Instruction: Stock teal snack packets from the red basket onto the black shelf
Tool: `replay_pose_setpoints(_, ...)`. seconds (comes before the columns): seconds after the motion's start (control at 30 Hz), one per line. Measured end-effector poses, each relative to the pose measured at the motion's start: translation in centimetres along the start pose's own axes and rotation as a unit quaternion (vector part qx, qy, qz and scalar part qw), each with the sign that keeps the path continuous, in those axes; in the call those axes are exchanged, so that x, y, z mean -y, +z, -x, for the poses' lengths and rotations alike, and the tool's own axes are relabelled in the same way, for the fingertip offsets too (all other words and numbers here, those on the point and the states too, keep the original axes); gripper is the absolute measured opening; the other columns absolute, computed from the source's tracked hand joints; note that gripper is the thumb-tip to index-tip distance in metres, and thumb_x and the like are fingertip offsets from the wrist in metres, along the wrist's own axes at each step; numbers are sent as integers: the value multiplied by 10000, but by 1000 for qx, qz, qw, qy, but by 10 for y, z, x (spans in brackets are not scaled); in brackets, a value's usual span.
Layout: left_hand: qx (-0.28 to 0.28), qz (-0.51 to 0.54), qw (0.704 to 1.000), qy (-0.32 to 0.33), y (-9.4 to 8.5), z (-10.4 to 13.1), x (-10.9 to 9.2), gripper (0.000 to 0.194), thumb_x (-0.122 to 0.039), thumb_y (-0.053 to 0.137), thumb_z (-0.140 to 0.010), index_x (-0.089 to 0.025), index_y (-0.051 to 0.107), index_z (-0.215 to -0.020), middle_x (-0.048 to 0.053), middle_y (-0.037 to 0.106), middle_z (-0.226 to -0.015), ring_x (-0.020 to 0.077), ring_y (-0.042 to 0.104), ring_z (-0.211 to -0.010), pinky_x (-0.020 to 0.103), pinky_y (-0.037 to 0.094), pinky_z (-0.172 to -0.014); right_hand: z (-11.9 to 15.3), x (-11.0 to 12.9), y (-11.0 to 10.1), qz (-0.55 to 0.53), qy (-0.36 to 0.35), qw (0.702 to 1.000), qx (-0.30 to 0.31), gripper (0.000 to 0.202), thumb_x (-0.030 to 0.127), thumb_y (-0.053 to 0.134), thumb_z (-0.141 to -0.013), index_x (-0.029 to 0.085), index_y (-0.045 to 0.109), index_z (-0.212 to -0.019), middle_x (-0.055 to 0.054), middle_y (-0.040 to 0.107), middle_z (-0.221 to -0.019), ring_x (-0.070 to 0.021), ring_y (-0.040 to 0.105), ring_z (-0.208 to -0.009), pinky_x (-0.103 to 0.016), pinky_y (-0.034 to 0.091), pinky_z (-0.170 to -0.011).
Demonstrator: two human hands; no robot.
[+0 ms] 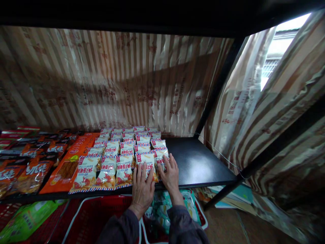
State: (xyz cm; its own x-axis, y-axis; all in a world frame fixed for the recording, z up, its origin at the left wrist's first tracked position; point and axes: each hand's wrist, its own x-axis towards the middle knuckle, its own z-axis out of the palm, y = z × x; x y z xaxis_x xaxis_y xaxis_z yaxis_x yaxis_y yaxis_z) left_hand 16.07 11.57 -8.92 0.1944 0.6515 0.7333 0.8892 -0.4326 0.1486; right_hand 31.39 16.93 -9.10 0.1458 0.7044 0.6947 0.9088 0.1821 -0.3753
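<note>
Beyond the sleeves (119, 227), spread left hand (143, 192) and right hand (170, 177) seemingly align bags (125, 168) at shelf's (200, 162) front edge; next move needs gentleness.

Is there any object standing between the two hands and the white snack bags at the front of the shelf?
No, nothing visible stands in the way: the left hand and right hand both lie directly on the front white snack bags.
</note>
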Motion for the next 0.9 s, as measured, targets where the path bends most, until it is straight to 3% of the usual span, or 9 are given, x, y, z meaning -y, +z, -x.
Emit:
replay_pose_setpoints(0.33,11,3,1000,-4,2,-1,-3,542,-267,531,-835,-209,425,-1363,119,299,-1493,305,232,-1381,502,285,-1091,2,1,4,-27,5,999,-17,459,437,474,-875,160,533,-1236,-180,406,-1406,-298,413,-1269,-482,414,-981)
replay_pose_setpoints(0.57,12,13,1000,-2,-2,-3,4,562,-246,525,-836,-228,398,-1383,100,275,-1505,293,217,-1389,452,332,-1069,-2,-3,8,-41,20,999,13,475,456,451,-874,165,519,-1244,-187,444,-1366,-304,440,-1248,-483,429,-970)
replay_pose_setpoints(0.9,10,38,999,0,1,5,1,539,-277,541,-838,-271,425,-1364,103,235,-1520,316,211,-1388,501,287,-1088,-4,1,3,-39,41,998,-4,481,451,466,-869,176,504,-1261,-177,440,-1371,-298,447,-1239,-485,423,-968)
